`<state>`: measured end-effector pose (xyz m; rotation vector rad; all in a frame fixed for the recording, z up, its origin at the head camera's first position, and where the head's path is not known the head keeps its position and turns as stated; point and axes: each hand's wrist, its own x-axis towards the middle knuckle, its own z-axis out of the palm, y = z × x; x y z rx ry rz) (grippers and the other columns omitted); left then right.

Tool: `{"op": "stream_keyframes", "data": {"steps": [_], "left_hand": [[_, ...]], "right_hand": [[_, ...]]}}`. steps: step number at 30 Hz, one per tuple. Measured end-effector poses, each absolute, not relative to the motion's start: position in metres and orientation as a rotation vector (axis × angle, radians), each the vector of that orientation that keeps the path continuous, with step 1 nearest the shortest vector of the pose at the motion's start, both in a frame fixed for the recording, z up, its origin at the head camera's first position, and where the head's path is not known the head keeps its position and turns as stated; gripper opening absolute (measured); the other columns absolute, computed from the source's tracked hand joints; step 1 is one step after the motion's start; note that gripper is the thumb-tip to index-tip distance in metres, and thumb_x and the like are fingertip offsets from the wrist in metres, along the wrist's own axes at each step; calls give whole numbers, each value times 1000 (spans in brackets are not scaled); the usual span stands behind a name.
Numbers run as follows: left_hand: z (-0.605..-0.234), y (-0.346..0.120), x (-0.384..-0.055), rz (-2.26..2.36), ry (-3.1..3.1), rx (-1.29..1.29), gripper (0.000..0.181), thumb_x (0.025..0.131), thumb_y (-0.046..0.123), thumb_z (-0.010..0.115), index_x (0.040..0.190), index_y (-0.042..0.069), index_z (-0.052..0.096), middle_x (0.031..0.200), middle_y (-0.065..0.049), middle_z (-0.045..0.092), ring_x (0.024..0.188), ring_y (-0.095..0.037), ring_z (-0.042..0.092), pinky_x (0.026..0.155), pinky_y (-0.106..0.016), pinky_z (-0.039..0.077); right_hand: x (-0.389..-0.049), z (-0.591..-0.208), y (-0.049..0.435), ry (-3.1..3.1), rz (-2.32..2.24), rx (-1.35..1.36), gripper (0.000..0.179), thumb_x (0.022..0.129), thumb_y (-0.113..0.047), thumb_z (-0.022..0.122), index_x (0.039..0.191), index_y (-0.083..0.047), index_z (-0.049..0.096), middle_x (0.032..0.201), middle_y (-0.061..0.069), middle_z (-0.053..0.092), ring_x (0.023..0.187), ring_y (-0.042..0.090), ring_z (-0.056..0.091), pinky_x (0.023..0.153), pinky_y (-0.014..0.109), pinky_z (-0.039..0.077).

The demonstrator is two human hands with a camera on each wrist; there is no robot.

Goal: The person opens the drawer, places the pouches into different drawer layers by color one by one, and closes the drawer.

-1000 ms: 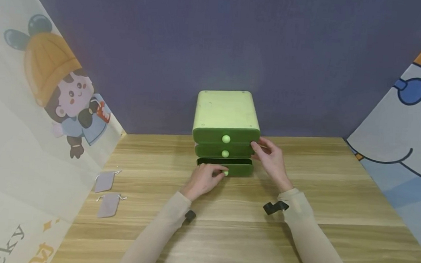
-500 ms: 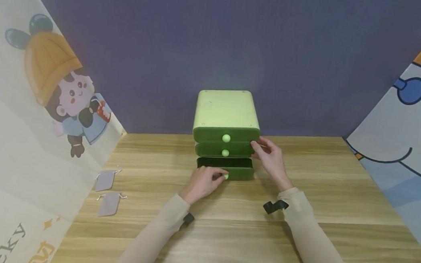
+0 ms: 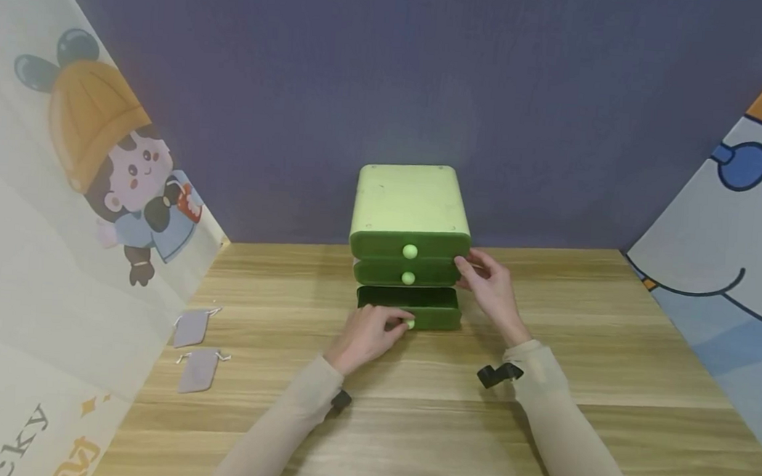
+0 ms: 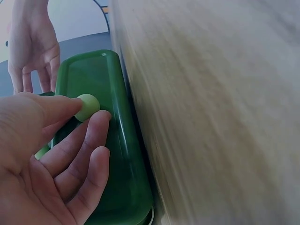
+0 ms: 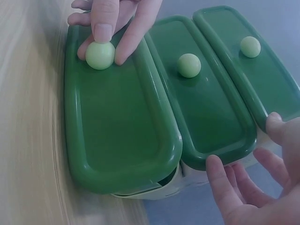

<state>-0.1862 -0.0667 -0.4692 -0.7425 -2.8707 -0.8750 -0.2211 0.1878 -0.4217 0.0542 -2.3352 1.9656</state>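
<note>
A small light-green drawer cabinet [image 3: 413,196] with dark green drawer fronts stands against the back wall. Its bottom drawer [image 3: 440,319] is pulled partly out, and the dark inside shows from above. With thumb and fingertips my left hand [image 3: 365,335] pinches the round light-green knob [image 4: 89,108] of that drawer. On the cabinet's right side my right hand [image 3: 492,292] rests its extended fingers. In the right wrist view its thumb [image 5: 276,126] touches the end of the top drawer [image 5: 258,70], and a finger touches the end of the middle drawer [image 5: 211,117]. Both upper drawers look pushed in.
Two grey drawstring pouches [image 3: 190,328] lie on the left of the wood-grain table [image 3: 434,445]. A dark blue wall [image 3: 417,73] stands behind the cabinet, with printed panels [image 3: 20,245] on either side.
The bottom drawer has slid further out toward me, with my left hand moving back along with its knob. My right hand has stayed at the cabinet's right side.
</note>
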Motion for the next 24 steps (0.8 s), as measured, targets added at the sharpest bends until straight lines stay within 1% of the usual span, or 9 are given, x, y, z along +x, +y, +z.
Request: {"op": "stream_keyframes", "data": {"steps": [5,8,12,13,15,17,19,21,24], "left_hand": [[-470,-67,-184,-889,-2869,-753,24,103,30,72,125,27,80,104,2,84,49,0,46,48,-23,40],[-471,-67,-182,-877,-2871,-754,23,103,31,72,124,27,80,105,3,84,53,1,49,50,-22,41],[-470,-65,-176,-875,-2882,-740,23,103,32,72,124,28,80,104,6,84,59,3,54,53,-21,43],[-469,-65,-174,-884,-2883,-737,23,103,32,72,124,28,80,100,6,83,57,2,53,52,-22,42],[-468,-64,-170,-887,-2893,-728,23,104,32,71,125,28,80,87,8,81,54,2,49,50,-22,41],[-467,-64,-167,-883,-2896,-722,23,104,32,71,125,29,80,74,9,74,50,1,44,49,-22,38],[-467,-63,-164,-868,-2897,-721,23,104,32,71,125,28,80,64,8,66,46,-1,38,47,-23,35],[-466,-63,-162,-846,-2890,-725,22,103,31,72,124,28,80,68,9,69,47,0,36,47,-22,34],[-465,-62,-159,-830,-2886,-728,22,103,30,73,123,27,81,83,7,79,47,1,37,48,-21,34]], "right_hand": [[-221,-421,187,-2335,1970,60,70,106,-35,67,161,0,40,153,26,51,135,44,61,94,26,61],[-221,-422,187,-2336,1975,60,71,107,-36,67,162,-1,39,154,26,51,135,44,60,95,28,61],[-221,-423,188,-2324,1991,53,72,106,-37,67,162,-1,39,154,26,50,136,43,59,95,26,61],[-221,-424,188,-2322,1991,52,72,106,-37,67,162,-1,39,154,26,50,136,43,59,94,25,61],[-221,-425,188,-2319,1990,48,72,106,-37,67,162,0,39,154,26,51,135,41,60,93,23,61],[-222,-426,188,-2318,1985,45,72,106,-37,67,162,0,40,153,26,51,133,39,61,92,22,61],[-222,-427,187,-2325,1972,48,73,106,-38,67,162,0,40,154,26,51,131,37,63,92,22,61],[-223,-427,187,-2320,1971,44,73,106,-38,67,161,0,40,154,26,51,130,36,64,92,23,61],[-223,-427,186,-2314,1980,41,72,106,-37,68,161,0,41,154,26,51,130,38,63,92,24,61]]}}
